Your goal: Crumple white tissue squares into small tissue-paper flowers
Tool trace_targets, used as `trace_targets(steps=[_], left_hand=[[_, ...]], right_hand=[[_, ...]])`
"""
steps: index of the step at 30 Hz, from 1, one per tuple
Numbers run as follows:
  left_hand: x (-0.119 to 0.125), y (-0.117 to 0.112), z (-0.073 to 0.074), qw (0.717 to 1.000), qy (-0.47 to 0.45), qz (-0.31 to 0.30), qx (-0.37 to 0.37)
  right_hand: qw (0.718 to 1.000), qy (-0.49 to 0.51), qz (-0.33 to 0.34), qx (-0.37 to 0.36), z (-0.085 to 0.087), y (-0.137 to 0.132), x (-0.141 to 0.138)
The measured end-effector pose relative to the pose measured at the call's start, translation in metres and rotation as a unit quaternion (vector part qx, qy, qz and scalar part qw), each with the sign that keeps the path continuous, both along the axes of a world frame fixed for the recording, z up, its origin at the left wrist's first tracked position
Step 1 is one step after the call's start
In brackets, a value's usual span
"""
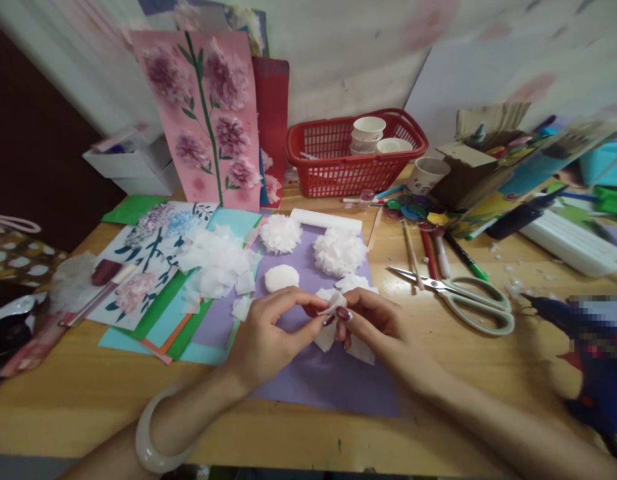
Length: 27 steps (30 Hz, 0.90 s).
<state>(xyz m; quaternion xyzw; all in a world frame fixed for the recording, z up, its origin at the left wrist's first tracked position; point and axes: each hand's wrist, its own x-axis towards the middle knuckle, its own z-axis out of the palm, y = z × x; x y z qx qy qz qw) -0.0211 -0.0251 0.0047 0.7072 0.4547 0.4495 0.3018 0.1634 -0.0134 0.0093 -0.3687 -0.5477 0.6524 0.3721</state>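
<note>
The left hand (269, 328) and right hand (381, 328) pinch a small bent white tissue-paper piece (333, 301) above rectangular purple paper (333, 387)

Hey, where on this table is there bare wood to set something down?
Bare tabletop shows along the front edge, below the purple sheet and between the left forearm and right forearm. Another patch lies between the scissors, glue gun and right forearm; a third, front left, below the cyan sheet. It's crowded back right, around the palette and cardboard box.
</note>
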Motion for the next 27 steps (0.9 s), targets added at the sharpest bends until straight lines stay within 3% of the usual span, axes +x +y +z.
trace_targets(steps=[4, 10, 27], left_hand=[[0.0, 0.0014, 0.0003, 0.999, 0.001, -0.023, 0.039], [-0.0044, 0.0002, 0.0015, 0.997, -0.013, -0.074, -0.002], [-0.0027, 0.0011, 0.0018, 0.998, -0.012, -0.059, -0.001]], right_hand=[[1.0, 0.001, 0.003, 0.013, -0.0012, 0.0004, -0.0003], [1.0, 0.004, 0.003, 0.011, -0.0038, -0.0006, 0.0005], [1.0, 0.006, 0.01, 0.005, -0.0061, 0.0002, 0.0003]])
